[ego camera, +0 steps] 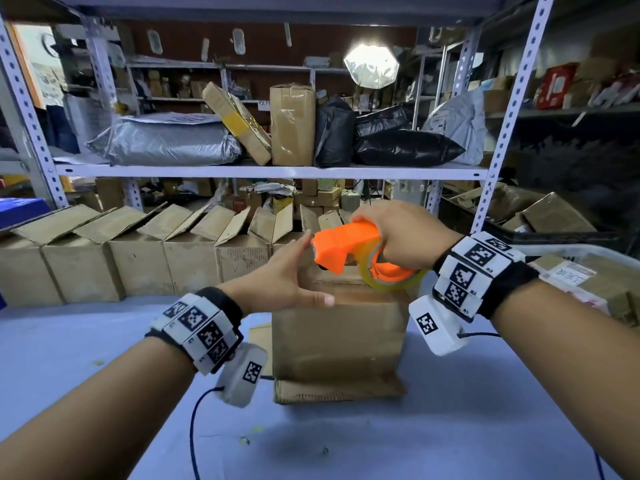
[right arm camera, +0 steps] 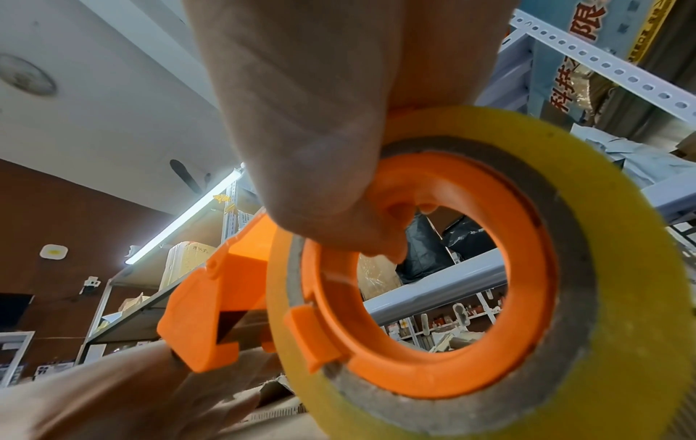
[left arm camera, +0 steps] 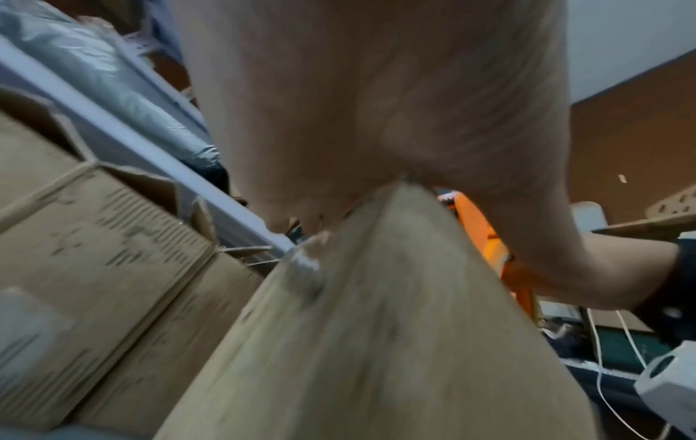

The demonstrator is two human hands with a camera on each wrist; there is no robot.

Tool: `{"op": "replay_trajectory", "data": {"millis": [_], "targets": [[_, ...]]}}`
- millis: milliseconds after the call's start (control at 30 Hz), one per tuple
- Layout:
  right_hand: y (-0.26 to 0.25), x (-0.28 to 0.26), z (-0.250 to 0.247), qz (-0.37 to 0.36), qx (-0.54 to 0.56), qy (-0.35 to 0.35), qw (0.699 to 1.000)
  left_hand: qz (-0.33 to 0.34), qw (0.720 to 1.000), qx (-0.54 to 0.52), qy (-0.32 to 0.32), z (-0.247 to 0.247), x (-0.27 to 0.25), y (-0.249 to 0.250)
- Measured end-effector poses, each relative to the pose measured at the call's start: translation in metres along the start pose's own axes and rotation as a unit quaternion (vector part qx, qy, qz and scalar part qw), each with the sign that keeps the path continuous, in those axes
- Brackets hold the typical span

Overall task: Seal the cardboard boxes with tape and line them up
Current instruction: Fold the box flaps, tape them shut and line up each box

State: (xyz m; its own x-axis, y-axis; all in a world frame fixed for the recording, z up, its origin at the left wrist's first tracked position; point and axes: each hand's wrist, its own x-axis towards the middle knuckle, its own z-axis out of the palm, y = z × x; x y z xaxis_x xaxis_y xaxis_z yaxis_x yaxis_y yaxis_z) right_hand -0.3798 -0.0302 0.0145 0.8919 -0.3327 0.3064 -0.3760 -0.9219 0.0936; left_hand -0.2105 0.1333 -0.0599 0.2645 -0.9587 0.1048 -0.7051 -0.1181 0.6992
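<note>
A cardboard box stands upright on the table in front of me, its top flaps folded down. My left hand lies flat on the box's top left edge, fingers straight, thumb along the front rim; the left wrist view shows the palm over the box corner. My right hand grips an orange tape dispenser with a yellowish clear tape roll, held just over the box top. In the right wrist view the fingers curl through the dispenser's orange ring.
A row of several open cardboard boxes lines the table's back edge under a metal shelf loaded with parcels. A flat cardboard piece lies left of the box. A tray with packages sits at right. Wrist cables trail on the table.
</note>
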Motion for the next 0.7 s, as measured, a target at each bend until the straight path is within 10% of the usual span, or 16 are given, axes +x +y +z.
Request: {"op": "replay_trajectory", "data": {"millis": [700], "targets": [[0.0, 0.007, -0.011, -0.061, -0.095, -0.04, 0.993, -0.048, 0.97, 0.233, -0.054, 0.001, 0.01, 0.001]]}}
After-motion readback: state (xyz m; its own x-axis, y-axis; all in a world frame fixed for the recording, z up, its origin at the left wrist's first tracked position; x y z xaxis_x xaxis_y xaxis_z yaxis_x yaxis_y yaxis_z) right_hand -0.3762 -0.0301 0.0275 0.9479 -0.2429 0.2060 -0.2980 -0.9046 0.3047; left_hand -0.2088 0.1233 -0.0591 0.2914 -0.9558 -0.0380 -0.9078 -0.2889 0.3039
